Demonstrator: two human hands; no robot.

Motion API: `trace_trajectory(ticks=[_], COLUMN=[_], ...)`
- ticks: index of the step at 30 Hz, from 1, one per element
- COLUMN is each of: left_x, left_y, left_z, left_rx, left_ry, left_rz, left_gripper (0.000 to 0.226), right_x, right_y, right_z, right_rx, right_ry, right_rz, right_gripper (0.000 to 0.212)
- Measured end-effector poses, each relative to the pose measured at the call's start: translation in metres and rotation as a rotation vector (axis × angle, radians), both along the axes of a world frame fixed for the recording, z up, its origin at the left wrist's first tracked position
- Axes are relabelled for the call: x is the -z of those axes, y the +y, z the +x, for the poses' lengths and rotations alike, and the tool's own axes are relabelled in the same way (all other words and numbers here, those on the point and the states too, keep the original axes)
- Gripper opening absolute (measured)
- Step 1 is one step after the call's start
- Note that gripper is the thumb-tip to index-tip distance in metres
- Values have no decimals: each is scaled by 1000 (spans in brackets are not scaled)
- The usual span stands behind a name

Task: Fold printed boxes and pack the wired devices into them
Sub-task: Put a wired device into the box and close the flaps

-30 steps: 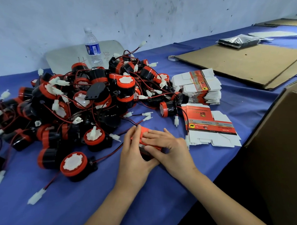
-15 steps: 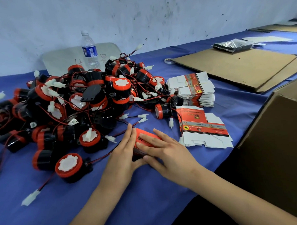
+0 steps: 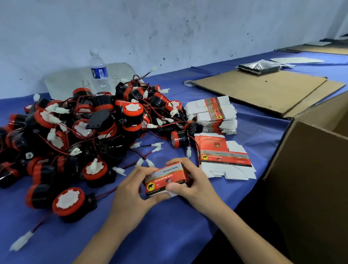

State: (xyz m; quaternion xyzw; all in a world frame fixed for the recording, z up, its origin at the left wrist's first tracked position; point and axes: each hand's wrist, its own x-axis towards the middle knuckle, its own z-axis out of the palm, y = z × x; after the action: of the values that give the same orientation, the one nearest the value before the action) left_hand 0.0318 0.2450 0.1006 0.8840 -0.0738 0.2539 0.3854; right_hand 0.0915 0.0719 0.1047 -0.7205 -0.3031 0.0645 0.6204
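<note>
Head camera looks down, close over the table [image 3: 165,240].

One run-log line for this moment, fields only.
folded box: held between both hands | left hand: grips its left end | right hand: grips its right end | device pile: left of hands | flat blanks: right of hands

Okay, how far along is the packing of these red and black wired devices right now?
Done: one printed box is folded into shape. In hand: the left hand and right hand grip it; its contents are hidden. Left: a big pile of wired devices lies loose, and the bundled flat boxes and loose flat boxes wait unfolded.
</note>
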Motion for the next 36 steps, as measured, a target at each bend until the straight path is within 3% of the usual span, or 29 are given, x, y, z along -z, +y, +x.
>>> trace_trajectory(ticks=[7, 11, 16, 21, 25, 29, 32, 33, 36], left_x=[-1, 3, 3, 1, 4, 5, 5, 5, 6], left_y=[-4, 1, 4, 7, 10, 18, 22, 22, 22], left_z=[-1, 2, 5, 11, 15, 24, 27, 26, 25], left_rx=[-13, -22, 60, 124, 134, 118, 129, 139, 170], left_ry=[95, 181, 249, 252, 200, 232, 250, 253, 238], left_rz=[-66, -332, -524, -565, -639, -959, -1041, -1049, -1045], left_gripper=[52, 63, 51, 45, 40, 36, 40, 40, 35], right_x=[9, 10, 11, 6, 2, -1, -9, -16, -50], right_y=[2, 1, -2, -2, 0, -7, -12, -14, -29], right_z=[6, 10, 13, 10, 4, 0, -3, -2, 11], right_rx=[69, 113, -9, -29, 67, 162, 260, 298, 275], right_ry=[-49, 19, 167, 182, 197, 199, 133, 149, 389], right_rz=[38, 133, 137, 131, 182, 217, 195, 254, 759], right_gripper=[45, 42, 47, 43, 40, 42, 48, 49, 40])
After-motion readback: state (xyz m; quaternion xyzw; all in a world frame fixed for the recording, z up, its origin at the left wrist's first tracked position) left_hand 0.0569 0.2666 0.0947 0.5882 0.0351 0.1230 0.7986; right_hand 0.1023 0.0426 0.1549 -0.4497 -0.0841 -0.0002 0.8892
